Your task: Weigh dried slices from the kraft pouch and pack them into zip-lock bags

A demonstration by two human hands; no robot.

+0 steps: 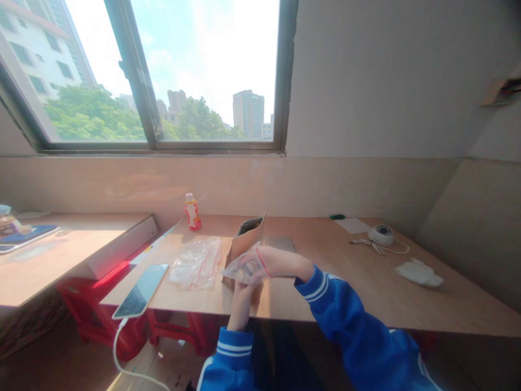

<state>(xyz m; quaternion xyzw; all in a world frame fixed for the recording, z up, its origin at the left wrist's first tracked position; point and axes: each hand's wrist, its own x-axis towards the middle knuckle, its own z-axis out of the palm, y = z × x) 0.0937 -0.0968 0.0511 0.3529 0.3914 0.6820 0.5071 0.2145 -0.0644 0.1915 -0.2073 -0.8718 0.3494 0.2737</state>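
Observation:
A small clear zip-lock bag (240,270) with a red seal line is held over the table's front part. Small brownish pieces show through its plastic. My left hand (243,293) grips the bag from below, fingers closed on it. At the red-lined mouth is my right hand (273,260), its fingers closed and partly covered by the plastic; what they hold is hidden. Just behind the bag stands an open brown paper pouch (248,236), its inside mostly out of sight. Flat clear zip-lock bags (197,263) lie to the left of it.
On the left of the table (325,298) are a phone (141,290) on a white cable and a small drink bottle (192,212). At right lie a white round device (381,234) with a cord and a crumpled white tissue (419,272). Red stools (101,304) stand below.

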